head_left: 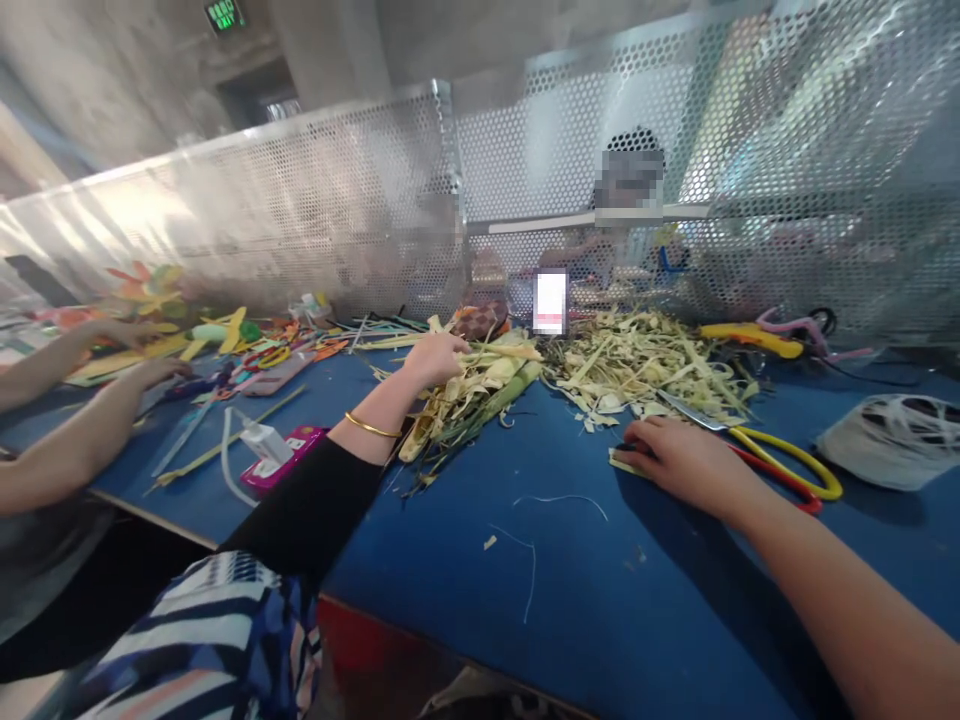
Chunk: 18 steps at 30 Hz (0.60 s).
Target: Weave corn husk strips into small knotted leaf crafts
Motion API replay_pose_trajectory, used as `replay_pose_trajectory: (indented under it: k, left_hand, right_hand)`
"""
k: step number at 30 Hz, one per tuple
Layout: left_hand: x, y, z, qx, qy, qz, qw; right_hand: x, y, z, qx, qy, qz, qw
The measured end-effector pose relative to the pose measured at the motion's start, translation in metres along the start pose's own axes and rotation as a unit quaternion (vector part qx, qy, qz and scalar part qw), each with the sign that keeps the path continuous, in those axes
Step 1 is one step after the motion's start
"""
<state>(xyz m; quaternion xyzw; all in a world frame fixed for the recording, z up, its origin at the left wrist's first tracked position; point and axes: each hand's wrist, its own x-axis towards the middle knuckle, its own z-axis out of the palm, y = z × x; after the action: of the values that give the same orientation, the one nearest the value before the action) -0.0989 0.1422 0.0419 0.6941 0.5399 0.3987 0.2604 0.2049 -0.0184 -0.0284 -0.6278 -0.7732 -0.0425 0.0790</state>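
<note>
My left hand (436,360) reaches over a heap of dried, pale-green plant husks and leaves (480,390). Its fingers curl down at the top of the heap, and what they grip, if anything, is hidden. My right hand (671,455) rests low on the blue table, fingers bent over a small pale yellow strip (628,463) that pokes out beneath them. Just beside it lie scissors (784,462) with one red and one yellow handle; their blades point toward a second, looser pile of husk scraps (645,365).
A perforated metal screen (337,210) borders the far side of the blue table (570,580). On the right are a white netted bundle (892,440) and a yellow tool (754,338). A magenta pack (285,460) lies left. Another person's hands (142,350) work at far left; someone sits behind the screen.
</note>
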Motion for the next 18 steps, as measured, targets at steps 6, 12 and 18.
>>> replay_pose_trajectory:
  k: [6,12,18]
  left_hand:
    - [0.002,0.012,0.003,0.102,0.086,0.061,0.989]
    - [0.003,0.043,0.004,-0.099,0.137,0.090,0.981]
    - [-0.029,0.042,0.037,-0.407,0.033,-0.094,0.908]
  right_hand:
    - [0.001,0.002,0.003,0.015,0.009,-0.006,1.000]
    - [0.000,-0.001,0.000,0.029,0.003,-0.007,1.000]
    - [0.000,0.000,-0.003,0.006,0.057,-0.005,0.998]
